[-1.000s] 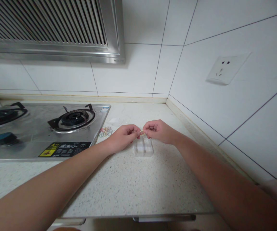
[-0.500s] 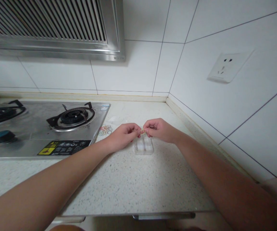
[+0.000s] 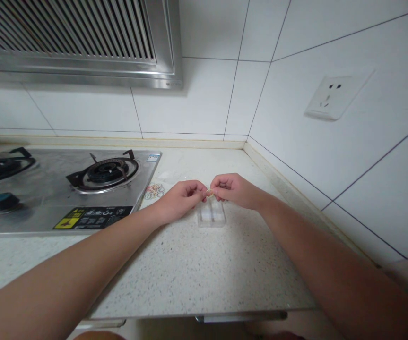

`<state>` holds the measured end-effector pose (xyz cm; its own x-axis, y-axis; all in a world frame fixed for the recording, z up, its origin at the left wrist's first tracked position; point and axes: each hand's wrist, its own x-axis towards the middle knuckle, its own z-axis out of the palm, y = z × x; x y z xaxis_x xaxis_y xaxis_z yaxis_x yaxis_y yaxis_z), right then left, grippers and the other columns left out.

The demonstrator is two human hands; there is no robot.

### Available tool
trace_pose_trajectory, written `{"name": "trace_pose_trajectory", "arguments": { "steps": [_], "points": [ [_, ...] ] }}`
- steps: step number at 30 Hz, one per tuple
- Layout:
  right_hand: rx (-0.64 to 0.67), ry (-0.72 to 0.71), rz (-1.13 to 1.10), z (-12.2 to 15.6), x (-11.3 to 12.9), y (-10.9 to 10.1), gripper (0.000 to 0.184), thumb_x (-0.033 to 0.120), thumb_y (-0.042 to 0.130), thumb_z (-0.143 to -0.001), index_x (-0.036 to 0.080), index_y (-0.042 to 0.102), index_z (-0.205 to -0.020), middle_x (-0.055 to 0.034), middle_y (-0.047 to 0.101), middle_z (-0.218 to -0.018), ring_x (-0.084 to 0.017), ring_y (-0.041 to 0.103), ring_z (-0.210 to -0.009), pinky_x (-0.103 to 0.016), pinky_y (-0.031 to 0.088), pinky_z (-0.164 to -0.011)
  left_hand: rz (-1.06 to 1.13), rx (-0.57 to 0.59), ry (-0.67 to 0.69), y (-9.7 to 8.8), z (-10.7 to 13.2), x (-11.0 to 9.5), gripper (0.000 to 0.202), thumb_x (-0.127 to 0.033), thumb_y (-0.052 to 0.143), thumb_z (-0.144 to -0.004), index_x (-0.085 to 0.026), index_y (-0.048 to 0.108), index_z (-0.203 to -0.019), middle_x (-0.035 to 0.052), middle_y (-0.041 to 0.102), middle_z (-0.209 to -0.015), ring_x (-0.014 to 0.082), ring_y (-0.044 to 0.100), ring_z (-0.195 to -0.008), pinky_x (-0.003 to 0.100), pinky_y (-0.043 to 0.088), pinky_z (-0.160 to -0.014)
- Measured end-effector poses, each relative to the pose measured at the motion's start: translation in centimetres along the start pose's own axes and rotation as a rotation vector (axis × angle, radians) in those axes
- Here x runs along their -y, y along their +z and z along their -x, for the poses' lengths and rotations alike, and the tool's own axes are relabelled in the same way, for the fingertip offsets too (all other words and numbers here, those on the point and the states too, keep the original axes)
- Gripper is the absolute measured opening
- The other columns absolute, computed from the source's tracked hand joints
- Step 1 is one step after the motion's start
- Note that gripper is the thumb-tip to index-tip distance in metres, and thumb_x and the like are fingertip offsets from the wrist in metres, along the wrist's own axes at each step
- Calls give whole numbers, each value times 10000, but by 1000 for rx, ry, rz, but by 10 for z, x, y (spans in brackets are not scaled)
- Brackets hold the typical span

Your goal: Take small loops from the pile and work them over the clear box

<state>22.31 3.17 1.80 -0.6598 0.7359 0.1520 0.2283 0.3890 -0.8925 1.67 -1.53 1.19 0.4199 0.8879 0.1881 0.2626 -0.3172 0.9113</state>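
Between my two hands is a small yellow rubber band point(image 3: 210, 192), a thin loop pinched from both sides. My left hand point(image 3: 188, 198) grips its left side between thumb and fingertips. On the other side, my right hand point(image 3: 232, 190) pinches the loop the same way. Just below the fingers sits a clear plastic box point(image 3: 212, 218) with compartments; its far part is hidden by my hands. A pile of coloured rubber bands point(image 3: 154, 191) lies on the counter left of my left hand, near the stove's edge.
A gas stove point(image 3: 108, 189) with black burners fills the counter's left side, under a metal range hood point(image 3: 168, 80). The tiled wall with a socket point(image 3: 327, 98) closes off the right. The speckled counter point(image 3: 204, 274) ends at a front edge above drawers.
Both hands keep their pinch on the rubber band almost unmoved. The whole view has shifted very slightly.
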Motion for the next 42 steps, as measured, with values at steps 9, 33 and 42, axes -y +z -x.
{"name": "trace_pose_trajectory", "arguments": {
  "steps": [9, 33, 42],
  "points": [
    [16, -20, 4, 2, 7, 2, 145, 312, 626, -817, 174, 584, -821, 25, 550, -660, -93, 463, -584, -238, 346, -531, -15, -45, 37, -1, -3, 6, 223, -343, 546, -877, -135, 624, -870, 1, 564, -738, 90, 436, -600, 219, 338, -568],
    [7, -65, 16, -1, 0, 3, 220, 350, 716, -763, 167, 595, -774, 37, 509, -666, -89, 438, -602, -243, 338, -550, -61, -128, 81, -3, -6, 11, 204, -330, 592, -854, -132, 642, -851, 8, 611, -761, 107, 507, -668, 237, 374, -628],
    [-43, -86, 53, -1, 0, 3, 206, 349, 688, -779, 171, 584, -782, 36, 512, -653, -98, 449, -607, -250, 346, -554, -42, -127, 63, -2, -5, 8, 200, -332, 599, -848, -136, 640, -845, 2, 590, -731, 95, 467, -613, 223, 350, -578]
  ]
}}
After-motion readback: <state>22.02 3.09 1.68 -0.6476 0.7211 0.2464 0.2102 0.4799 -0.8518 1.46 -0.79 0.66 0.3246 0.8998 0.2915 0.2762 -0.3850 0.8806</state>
